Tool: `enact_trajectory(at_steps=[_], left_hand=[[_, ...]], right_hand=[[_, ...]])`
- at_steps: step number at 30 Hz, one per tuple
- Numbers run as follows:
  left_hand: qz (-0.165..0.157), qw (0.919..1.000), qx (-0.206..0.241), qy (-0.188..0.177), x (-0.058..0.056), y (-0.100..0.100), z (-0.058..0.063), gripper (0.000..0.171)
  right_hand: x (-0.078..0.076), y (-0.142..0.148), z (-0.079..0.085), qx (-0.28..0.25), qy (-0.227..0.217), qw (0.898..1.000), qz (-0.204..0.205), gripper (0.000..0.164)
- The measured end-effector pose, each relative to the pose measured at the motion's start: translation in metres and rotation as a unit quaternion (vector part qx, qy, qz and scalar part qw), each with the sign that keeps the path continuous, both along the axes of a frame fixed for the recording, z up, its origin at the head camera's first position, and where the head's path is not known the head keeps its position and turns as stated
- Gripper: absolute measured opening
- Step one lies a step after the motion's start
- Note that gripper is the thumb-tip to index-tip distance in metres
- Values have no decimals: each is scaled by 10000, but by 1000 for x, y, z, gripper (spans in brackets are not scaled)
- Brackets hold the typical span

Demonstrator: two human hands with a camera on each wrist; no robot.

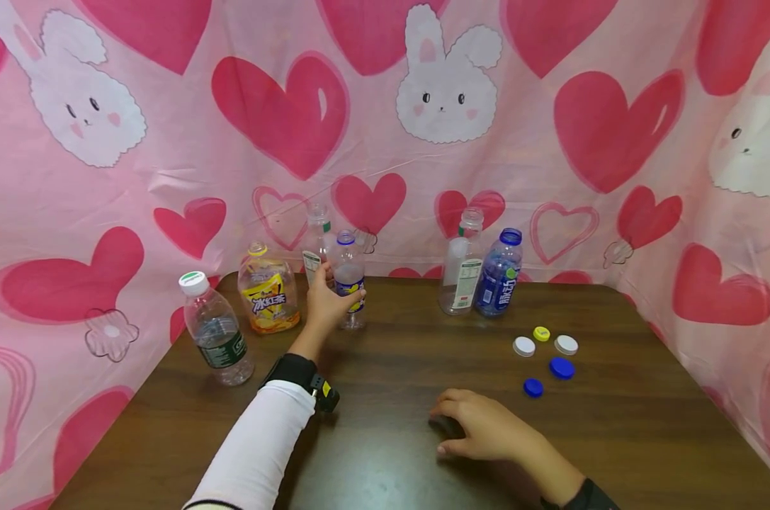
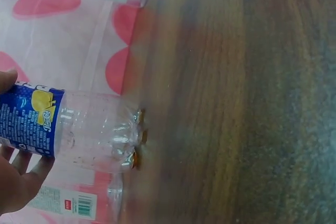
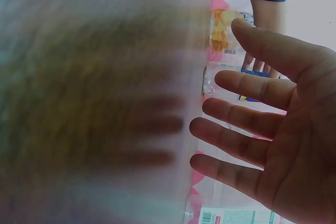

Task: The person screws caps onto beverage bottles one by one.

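My left hand point(image 1: 324, 306) grips a clear plastic soda bottle point(image 1: 349, 273) with a blue neck ring and no cap. Its blue label point(image 2: 32, 118) carries a yellow lemon picture, and thumb and fingers lie on either side of it in the left wrist view. The bottle stands upright at the table's far side, in front of a clear capless bottle point(image 1: 317, 221). Low over the table's middle, my right hand point(image 1: 487, 427) holds nothing. In the right wrist view its fingers point(image 3: 236, 140) are spread and nearly straight.
To the left stand an uncapped iced-tea bottle point(image 1: 271, 294) and a white-capped bottle point(image 1: 222, 347). Another clear bottle point(image 1: 462, 273) and a blue-labelled bottle point(image 1: 499, 276) stand back right. Loose caps lie at right: two blue point(image 1: 562, 367), two white point(image 1: 566, 345), one yellow point(image 1: 541, 333).
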State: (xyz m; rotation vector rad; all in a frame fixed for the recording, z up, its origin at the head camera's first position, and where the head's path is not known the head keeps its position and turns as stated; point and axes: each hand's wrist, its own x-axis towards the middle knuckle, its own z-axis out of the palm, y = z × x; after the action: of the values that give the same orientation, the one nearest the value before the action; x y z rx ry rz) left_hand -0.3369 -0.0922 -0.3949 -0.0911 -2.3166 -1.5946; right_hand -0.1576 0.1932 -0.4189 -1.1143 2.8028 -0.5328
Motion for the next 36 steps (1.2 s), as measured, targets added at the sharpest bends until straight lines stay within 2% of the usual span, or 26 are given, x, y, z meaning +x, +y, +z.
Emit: enact_trajectory(at_steps=[2, 5, 11, 16, 22, 25, 27, 31, 36], left_hand=[[7, 10000, 7, 78, 1, 2, -1, 83], [-144, 9997, 31, 185, 5, 4, 0, 81], [-800, 9957, -106, 466, 25, 14, 3, 75], [-1520, 9849, 126, 816, 54, 28, 7, 72], [-2325, 9686, 248, 850, 97, 41, 13, 73], [-2624, 9609, 182, 870, 112, 45, 14, 73], [-2736, 9576, 119, 899, 118, 47, 14, 73], [-2808, 9547, 68, 987, 123, 49, 12, 74], [-2705, 9578, 17, 973, 128, 51, 18, 74]], right_hand=[[0, 0, 0, 15, -20, 10000, -13, 42], [0, 0, 1, 46, -71, 10000, -31, 42], [0, 0, 3, 74, -24, 10000, -35, 42], [2, -1, 6, 111, 11, 9999, -51, 42], [4, 1, 7, 148, 74, 9998, -65, 42], [5, 2, 7, 135, 113, 9998, -64, 42], [6, 4, 7, 135, 155, 9998, -60, 42], [7, 5, 8, 147, 219, 9996, -60, 41], [3, 10, 9, 26, -15, 10000, -71, 40]])
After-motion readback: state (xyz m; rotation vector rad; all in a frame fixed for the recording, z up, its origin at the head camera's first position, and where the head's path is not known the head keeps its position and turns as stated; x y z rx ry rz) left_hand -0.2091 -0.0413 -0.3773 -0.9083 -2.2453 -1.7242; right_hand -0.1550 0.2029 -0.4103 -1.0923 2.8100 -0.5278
